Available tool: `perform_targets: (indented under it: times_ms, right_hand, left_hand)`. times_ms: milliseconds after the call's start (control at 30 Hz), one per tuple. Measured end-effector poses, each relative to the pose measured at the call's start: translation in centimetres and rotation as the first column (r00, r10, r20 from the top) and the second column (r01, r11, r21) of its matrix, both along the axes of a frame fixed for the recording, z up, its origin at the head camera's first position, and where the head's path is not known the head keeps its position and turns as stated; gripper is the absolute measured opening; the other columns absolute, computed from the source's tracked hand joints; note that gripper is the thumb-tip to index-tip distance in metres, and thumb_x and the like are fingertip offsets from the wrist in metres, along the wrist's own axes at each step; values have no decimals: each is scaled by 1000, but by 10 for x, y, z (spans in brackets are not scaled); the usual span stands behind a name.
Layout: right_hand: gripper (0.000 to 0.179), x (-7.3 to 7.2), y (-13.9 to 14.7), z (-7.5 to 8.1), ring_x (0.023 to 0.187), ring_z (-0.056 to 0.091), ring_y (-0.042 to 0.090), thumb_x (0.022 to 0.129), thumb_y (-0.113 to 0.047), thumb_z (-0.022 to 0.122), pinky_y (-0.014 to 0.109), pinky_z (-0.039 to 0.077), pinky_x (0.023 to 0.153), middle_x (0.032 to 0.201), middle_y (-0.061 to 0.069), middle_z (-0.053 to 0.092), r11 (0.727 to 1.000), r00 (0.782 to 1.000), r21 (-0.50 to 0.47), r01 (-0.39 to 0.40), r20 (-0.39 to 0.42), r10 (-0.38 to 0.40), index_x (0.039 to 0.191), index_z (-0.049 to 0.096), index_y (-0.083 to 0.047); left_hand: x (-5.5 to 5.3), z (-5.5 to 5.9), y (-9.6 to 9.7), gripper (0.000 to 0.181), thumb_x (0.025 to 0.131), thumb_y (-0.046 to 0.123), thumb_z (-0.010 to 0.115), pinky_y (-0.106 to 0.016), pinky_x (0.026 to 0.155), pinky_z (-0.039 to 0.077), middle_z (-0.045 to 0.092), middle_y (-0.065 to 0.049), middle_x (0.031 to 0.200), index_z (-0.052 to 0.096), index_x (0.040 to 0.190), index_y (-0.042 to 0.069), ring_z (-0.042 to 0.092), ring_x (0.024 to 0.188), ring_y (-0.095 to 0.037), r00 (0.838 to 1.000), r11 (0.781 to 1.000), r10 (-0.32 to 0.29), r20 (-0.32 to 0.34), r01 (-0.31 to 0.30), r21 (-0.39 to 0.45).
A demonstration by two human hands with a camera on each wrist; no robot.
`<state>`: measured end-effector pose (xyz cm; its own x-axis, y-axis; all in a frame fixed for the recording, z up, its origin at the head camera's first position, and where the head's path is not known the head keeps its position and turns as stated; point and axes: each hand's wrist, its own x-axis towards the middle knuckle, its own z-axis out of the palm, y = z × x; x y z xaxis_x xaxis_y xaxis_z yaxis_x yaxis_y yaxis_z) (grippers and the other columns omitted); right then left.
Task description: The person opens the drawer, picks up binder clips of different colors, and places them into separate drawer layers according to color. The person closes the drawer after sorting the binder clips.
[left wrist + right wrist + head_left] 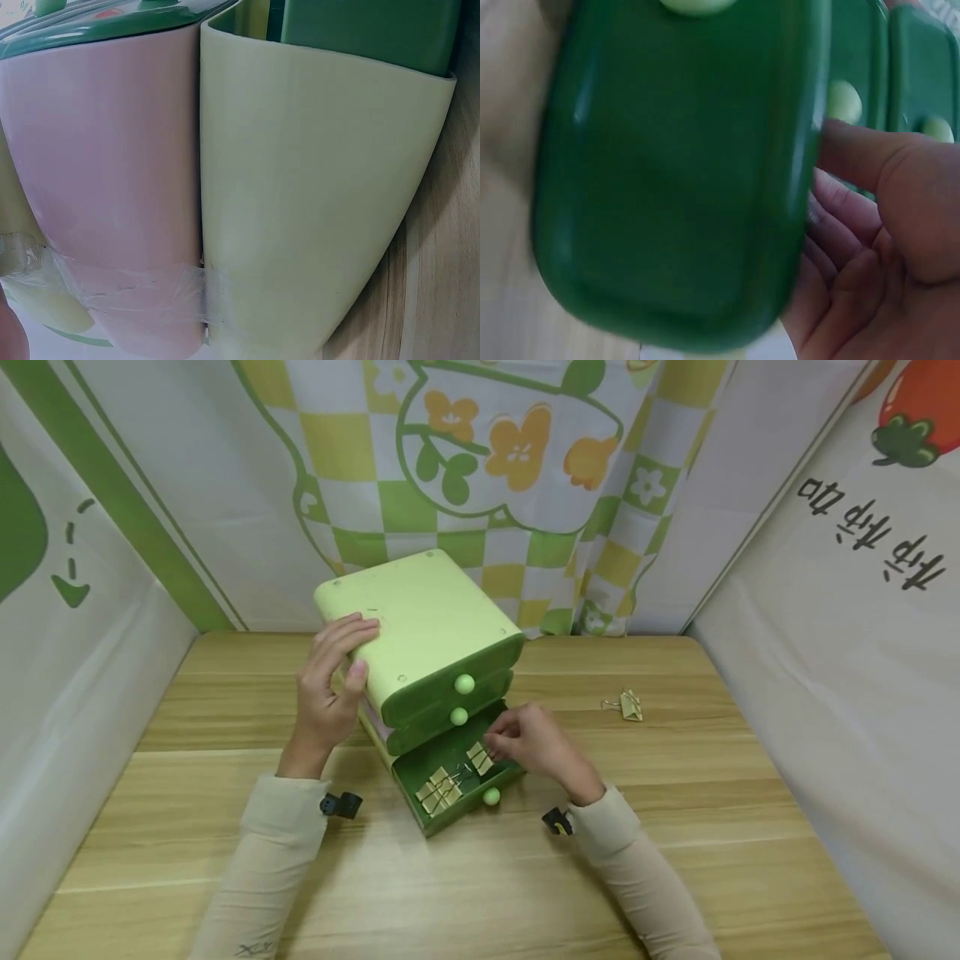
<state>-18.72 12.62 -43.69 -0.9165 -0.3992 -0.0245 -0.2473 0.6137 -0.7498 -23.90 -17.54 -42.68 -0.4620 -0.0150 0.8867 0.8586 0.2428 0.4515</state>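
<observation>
A small drawer cabinet has a pale yellow top and green drawer fronts with round knobs. My left hand rests on its top left edge, fingers stretched over the top. The bottom drawer is pulled out and holds gold binder clips. Over its right side, my right hand pinches another binder clip with thumb and curled fingers. In the right wrist view, the green drawer front hides the fingertips. The left wrist view shows the cabinet's pink side and yellow side.
One more gold binder clip lies on the wooden table, right of the cabinet. Clear tape runs across the cabinet's sides. A patterned curtain hangs behind the table, with white cloth walls on both sides.
</observation>
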Motion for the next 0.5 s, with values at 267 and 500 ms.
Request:
perform_targets:
  times_ms: [267,500]
  right_hand:
    - [9,5,-18,-9,67,69,6,96,-10,74,18,58,60,81,4,79,986,992,165,-10,-122,30,92,81,-6]
    - [11,7,-22,-10,74,72,5,96,-13,75,18,60,66,87,4,82,980,991,193,-47,-115,70,94,83,-6]
  left_hand:
    - [0,1,0,42,94,23,55,-53,128,35,72,-27,126,74,118,-7,59,138,-29,1000,1000,-3,-3,3,-2]
    - [0,1,-1,43,93,22,55,-53,128,35,73,-27,126,74,119,-7,59,138,-29,1000,1000,1,-6,-1,-3]
